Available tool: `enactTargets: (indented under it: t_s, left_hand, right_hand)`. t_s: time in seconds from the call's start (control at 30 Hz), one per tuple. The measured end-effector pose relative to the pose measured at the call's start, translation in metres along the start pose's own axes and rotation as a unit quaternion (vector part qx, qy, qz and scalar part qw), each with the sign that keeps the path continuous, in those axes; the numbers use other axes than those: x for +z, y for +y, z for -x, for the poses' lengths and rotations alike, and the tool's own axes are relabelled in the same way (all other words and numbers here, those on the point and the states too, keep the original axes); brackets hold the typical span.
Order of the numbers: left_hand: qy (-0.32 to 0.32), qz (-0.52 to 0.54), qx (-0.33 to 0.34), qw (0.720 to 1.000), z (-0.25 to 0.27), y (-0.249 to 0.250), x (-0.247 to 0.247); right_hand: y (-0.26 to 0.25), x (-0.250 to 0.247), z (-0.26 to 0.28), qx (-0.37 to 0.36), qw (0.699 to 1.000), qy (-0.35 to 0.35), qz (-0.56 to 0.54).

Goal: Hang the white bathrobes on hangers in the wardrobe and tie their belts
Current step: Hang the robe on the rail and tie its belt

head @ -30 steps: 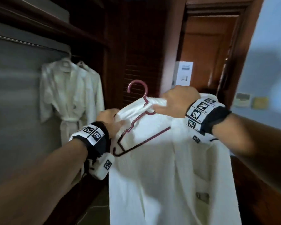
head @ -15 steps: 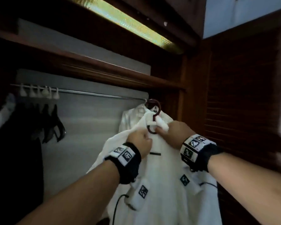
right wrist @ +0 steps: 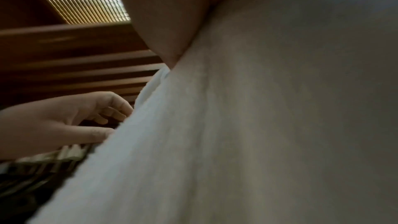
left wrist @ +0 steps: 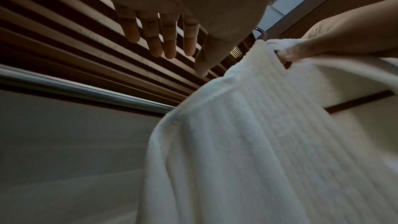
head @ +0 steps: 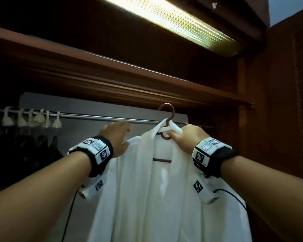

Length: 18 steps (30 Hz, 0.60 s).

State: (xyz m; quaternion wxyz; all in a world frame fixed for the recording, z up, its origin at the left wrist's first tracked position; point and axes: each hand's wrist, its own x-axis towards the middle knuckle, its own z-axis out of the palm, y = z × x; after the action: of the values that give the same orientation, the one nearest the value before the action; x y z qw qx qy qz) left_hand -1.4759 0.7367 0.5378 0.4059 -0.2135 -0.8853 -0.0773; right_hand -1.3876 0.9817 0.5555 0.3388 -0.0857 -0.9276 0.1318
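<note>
Under the dark wooden shelf (head: pixel 122 70) of the wardrobe (head: pixel 252 81), one metal rail (head: pixel 94 117) runs left to right, with a lit lamp (head: pixel 182 23) high above it. Between the rail and the shelf's lower edge lies a narrow dark gap. Along the rail, the stretch from the white hanger hooks (head: pixel 31 117) at the left to the bathrobe stands bare; right of the bathrobe the wardrobe's side wall is close. I count about five of those white hooks, bunched together, with dark clothes (head: pixel 35 145) below them.

One white bathrobe (head: pixel 156 198) hangs between the two forearms, draped on one dark red hanger (head: pixel 167 112). Its hook rises above the rail's height, just in front of it; whether it has caught the rail I cannot tell. A short piece of the hanger's bar shows in the robe's open front.

One right hand (head: pixel 191 138) grips the robe's collar and the hanger's neck, fingers curled round both. One left hand (head: pixel 116 137) is up at the rail, beside the robe's shoulder edge; the left wrist view shows its fingers (left wrist: pixel 155 40) nearly straight and slightly spread, holding nothing.
</note>
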Motion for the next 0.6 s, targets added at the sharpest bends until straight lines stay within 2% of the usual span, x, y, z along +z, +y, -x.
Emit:
enactTargets:
  t_s: [0.07,0.13,0.27,0.33,0.53,0.6]
  left_hand:
    - [0.013,-0.039,-0.01,0.999,-0.039,-0.016,0.017]
    - [-0.019,-0.079,-0.016,0.997,-0.081,-0.029,0.035]
    - [-0.078,-0.118,-0.039,0.989,-0.157,-0.052,0.068]
    - [-0.093,-0.112,-0.05,0.988,-0.182,-0.059,0.091]
    - [-0.095,-0.044,0.002,0.995,-0.231,-0.034,0.127]
    - [-0.082,-0.041,0.026,0.995,-0.242,-0.03,0.135]
  right_hand:
    - [-0.009,0.018,-0.039,0.024,0.999,0.0,0.022]
    - [-0.014,0.033,-0.08,0.03,0.997,-0.029,0.066]
    - [-0.016,0.054,-0.151,0.03,0.997,0.007,0.073]
    - [-0.017,0.072,-0.175,0.036,0.995,0.002,0.092]
    - [-0.019,0.152,-0.208,-0.095,0.978,-0.055,0.178]
    - [-0.022,0.175,-0.214,-0.099,0.975,-0.101,0.169]
